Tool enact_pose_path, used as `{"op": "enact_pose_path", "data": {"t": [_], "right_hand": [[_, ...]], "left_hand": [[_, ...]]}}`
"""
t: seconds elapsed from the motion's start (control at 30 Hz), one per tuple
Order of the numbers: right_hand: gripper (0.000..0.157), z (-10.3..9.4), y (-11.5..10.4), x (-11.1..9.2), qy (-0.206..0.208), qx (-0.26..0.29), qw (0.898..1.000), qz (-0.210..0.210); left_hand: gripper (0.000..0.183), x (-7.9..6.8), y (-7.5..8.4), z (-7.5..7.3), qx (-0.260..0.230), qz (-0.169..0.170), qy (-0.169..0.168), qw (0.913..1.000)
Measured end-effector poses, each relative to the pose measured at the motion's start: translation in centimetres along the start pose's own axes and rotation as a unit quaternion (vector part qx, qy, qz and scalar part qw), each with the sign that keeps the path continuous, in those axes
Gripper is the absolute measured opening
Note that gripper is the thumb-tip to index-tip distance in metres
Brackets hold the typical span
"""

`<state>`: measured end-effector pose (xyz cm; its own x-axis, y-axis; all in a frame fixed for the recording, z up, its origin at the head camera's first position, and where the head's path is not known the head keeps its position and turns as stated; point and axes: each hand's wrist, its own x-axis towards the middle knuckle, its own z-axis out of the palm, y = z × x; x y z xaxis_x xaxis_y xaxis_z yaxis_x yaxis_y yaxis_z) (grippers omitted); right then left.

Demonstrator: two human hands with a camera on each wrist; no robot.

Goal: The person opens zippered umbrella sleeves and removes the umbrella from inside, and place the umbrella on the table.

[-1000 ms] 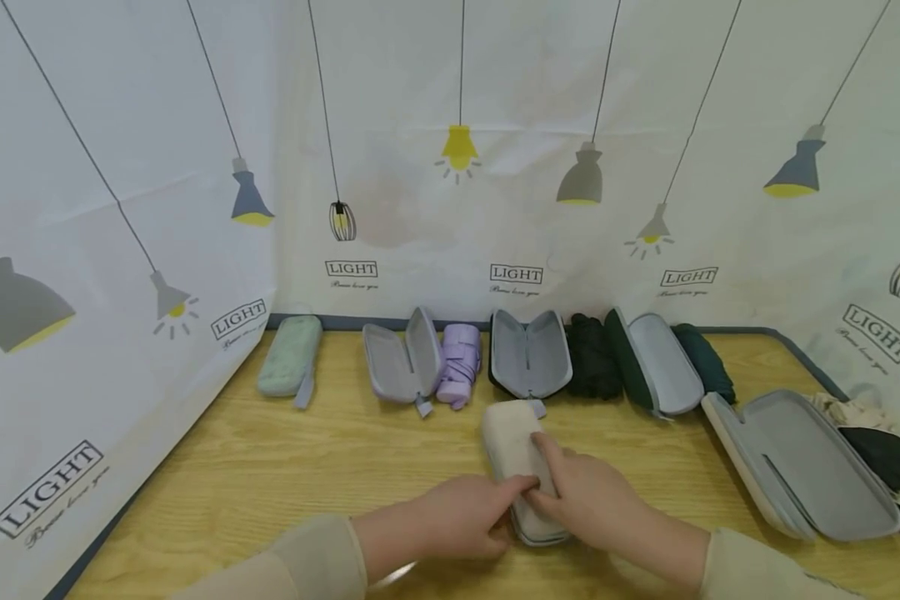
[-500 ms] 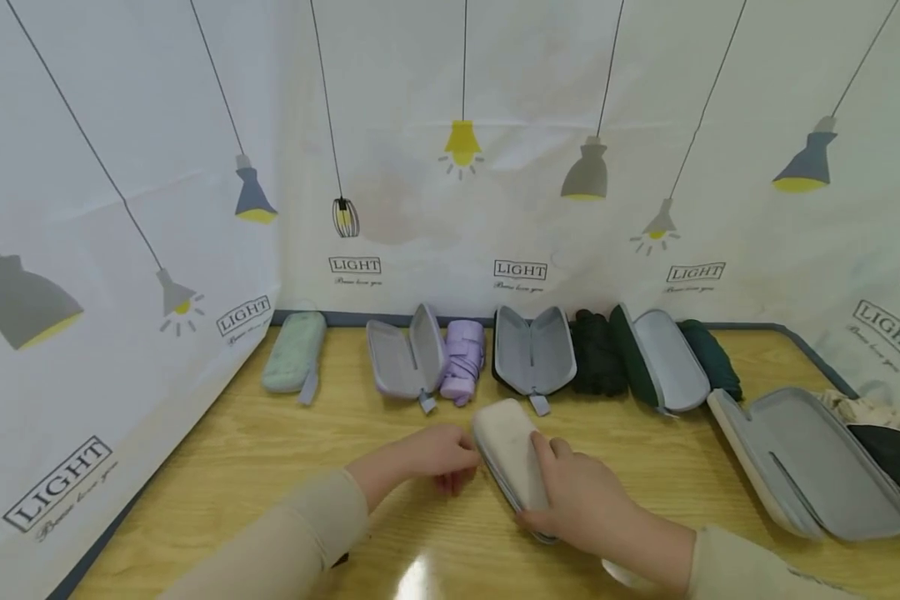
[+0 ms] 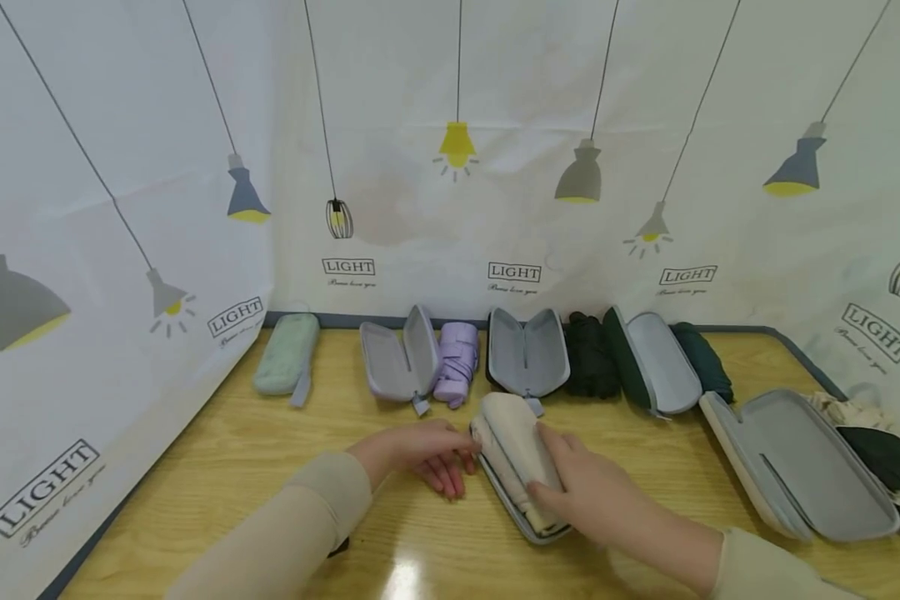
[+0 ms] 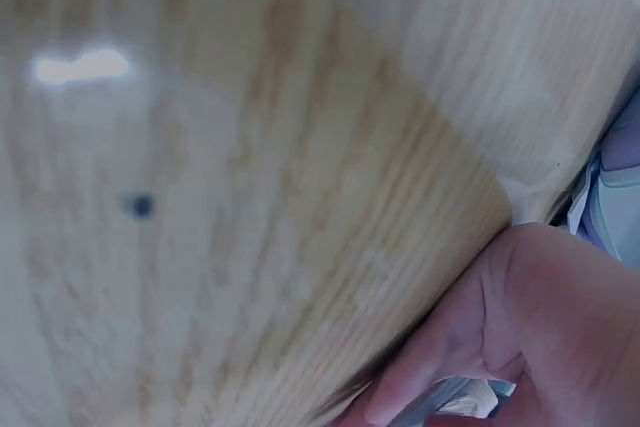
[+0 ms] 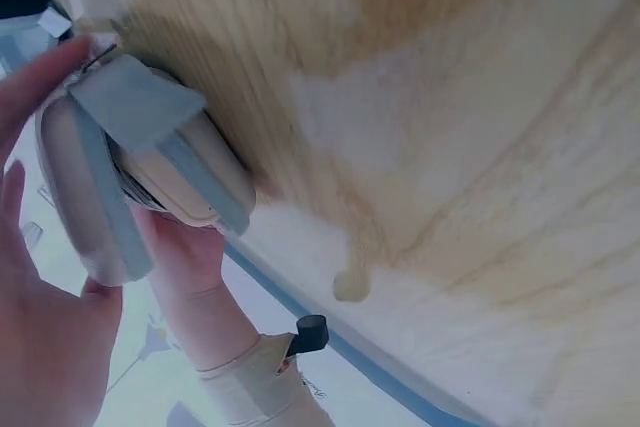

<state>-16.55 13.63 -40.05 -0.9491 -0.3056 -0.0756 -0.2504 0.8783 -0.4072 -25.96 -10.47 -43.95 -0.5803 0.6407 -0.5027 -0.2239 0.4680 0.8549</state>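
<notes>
A cream zip case [image 3: 516,433] stands partly open over the table, with a folded cream fabric bundle [image 3: 501,475] showing inside along its left side. My right hand [image 3: 592,492] grips the lid from the right, thumb and fingers on either side of it. In the right wrist view the lid [image 5: 85,187] is parted from the lower shell, and a grey tab [image 5: 135,102] spans the hinge end. My left hand [image 3: 427,454] is at the case's left rim, its fingers loosely extended and pointing down.
Along the back lie a closed mint case [image 3: 288,354], an open lilac case [image 3: 393,358], a rolled lilac umbrella [image 3: 457,358], an open black case [image 3: 528,354], a black bundle [image 3: 592,354], an open green case [image 3: 656,367] and a green bundle [image 3: 701,358]. A large open case [image 3: 817,467] lies right.
The cream case was closed and is now parted, showing the fabric inside. My left hand has moved from its near end to its left side; my right hand keeps hold.
</notes>
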Motion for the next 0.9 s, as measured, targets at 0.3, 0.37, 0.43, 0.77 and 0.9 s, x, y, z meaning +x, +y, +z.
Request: {"op": "enact_pose_path", "data": {"t": [0.3,0.37,0.43,0.77,0.9], "right_hand": [[0.047,-1.1,0.9,0.3,0.143,-0.043,0.959,-0.24],[0.043,-1.2,0.9,0.6,0.155,-0.053,0.946,-0.279],[0.037,-1.3,0.8,0.9,0.151,-0.055,0.944,-0.29],[0.061,-0.1,0.1,1.7,0.058,-0.224,0.96,-0.158],[0.073,0.5,0.0,1.9,0.042,-0.278,0.949,-0.142]], "left_hand": [[0.033,0.3,-0.6,-0.1,-0.002,-0.002,0.008,1.0],[0.031,0.4,-0.6,-0.1,-0.006,-0.002,0.01,0.9999],[0.03,0.4,-0.6,-0.1,-0.009,-0.005,0.011,0.9999],[0.03,0.3,-0.3,0.0,-0.001,-0.006,0.008,0.9999],[0.03,0.2,-0.1,0.1,-0.001,-0.002,0.014,0.9999]]}}
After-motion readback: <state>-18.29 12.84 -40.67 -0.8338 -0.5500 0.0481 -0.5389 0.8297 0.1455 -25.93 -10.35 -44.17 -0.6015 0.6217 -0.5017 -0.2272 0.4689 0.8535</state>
